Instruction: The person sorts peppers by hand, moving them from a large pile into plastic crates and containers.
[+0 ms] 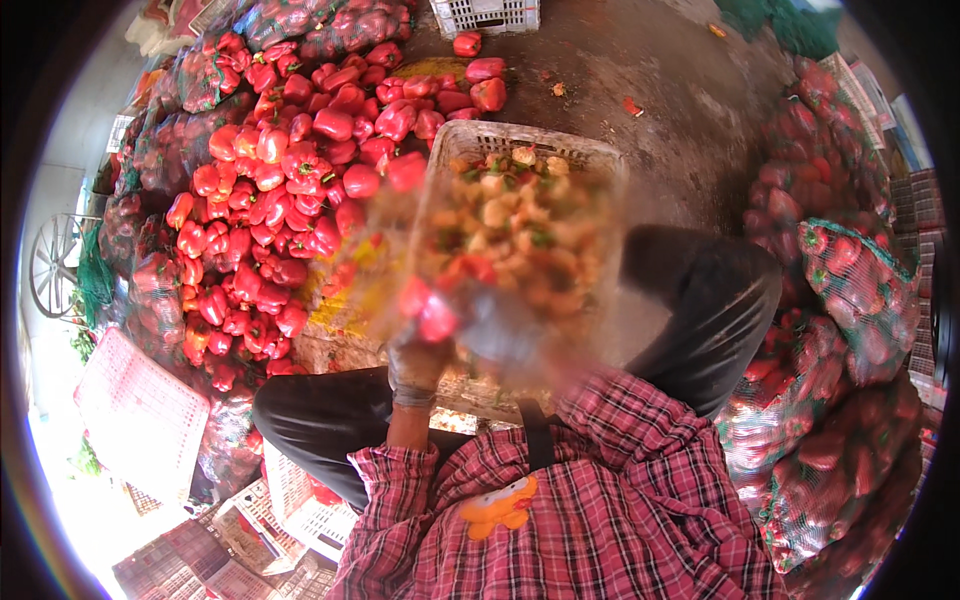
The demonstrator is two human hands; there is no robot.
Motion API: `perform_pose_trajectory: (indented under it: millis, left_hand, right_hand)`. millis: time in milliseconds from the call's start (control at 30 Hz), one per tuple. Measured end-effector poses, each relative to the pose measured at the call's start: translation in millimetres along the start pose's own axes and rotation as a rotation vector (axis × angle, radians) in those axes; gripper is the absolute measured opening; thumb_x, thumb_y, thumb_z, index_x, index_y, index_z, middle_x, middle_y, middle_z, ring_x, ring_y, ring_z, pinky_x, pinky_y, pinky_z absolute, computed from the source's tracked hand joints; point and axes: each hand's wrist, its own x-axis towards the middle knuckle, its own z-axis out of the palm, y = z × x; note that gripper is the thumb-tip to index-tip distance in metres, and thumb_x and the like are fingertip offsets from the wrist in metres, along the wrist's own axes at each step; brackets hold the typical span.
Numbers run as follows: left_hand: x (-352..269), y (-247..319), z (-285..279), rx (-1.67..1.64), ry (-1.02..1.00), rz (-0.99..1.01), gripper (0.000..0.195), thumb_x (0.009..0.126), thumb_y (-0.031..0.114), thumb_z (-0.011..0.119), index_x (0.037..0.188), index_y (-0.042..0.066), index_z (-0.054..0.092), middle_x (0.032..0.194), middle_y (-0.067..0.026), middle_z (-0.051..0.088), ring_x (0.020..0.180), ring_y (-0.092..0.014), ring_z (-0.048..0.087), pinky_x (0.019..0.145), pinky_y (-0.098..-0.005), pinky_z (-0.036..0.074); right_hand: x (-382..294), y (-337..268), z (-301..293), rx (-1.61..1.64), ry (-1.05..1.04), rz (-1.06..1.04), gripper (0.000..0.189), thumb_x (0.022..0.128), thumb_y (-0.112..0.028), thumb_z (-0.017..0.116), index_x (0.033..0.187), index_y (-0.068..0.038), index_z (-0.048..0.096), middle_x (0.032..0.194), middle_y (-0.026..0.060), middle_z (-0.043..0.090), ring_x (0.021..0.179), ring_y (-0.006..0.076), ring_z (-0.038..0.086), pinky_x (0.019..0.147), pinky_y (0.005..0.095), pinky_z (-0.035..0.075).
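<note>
A plastic crate (pixel 529 135) stands between my knees, holding a heap of pale bell pepper cores (pixel 495 214) with bits of green stem. Over its near left corner, my gloved left hand (pixel 420 367) grips a red bell pepper (pixel 435 319). Just to the right, close against that pepper, is my gloved right hand (pixel 506 330). It is smeared by motion, so its fingers and anything in them cannot be made out. A blurred patch of red pepper (pixel 472 266) shows just beyond the right hand, over the cores.
Loose red bell peppers (pixel 277 187) are piled at the left. Mesh sacks of peppers (pixel 810 420) line the right side, with more sacks (pixel 169 150) behind the pile. A white crate (pixel 487 16) stands at the far end. A pink crate (pixel 146 412) leans at lower left.
</note>
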Motion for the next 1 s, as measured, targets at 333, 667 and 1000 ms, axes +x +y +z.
perform_pose_trajectory:
  millis: [333,667,1000]
  left_hand:
    - [48.1,13.3,82.0,0.673,0.134,0.102,0.056,0.099,0.036,0.065,0.146,0.010,0.050,0.139,-0.0046,0.056,0.124,-0.017,0.056,0.104,-0.0387,0.048]
    - [50.7,-20.1,58.7,1.392,0.060,0.170,0.090,0.073,0.020,0.088,0.151,0.016,0.045,0.154,-0.0175,0.039,0.141,-0.033,0.041,0.112,-0.0449,0.041]
    - [82.8,-1.1,83.9,2.091,-0.362,0.315,0.055,0.067,0.026,0.091,0.115,0.009,0.071,0.141,-0.0199,0.055,0.123,-0.040,0.057,0.101,-0.0452,0.051]
  right_hand:
    - [7.6,31.2,-9.8,0.913,0.049,0.186,0.056,0.077,-0.020,0.087,0.127,-0.010,0.065,0.093,0.0073,0.072,0.074,0.0176,0.068,0.070,0.0317,0.058]
    - [6.8,77.4,-45.5,1.626,0.587,0.331,0.014,0.098,-0.023,0.057,0.105,-0.013,0.063,0.087,0.0084,0.067,0.053,0.0208,0.059,0.044,0.0332,0.048]
    - [6.0,93.1,-50.8,1.639,0.594,0.344,0.021,0.097,-0.022,0.062,0.116,-0.014,0.058,0.089,0.0058,0.069,0.058,0.0174,0.061,0.046,0.0301,0.049]
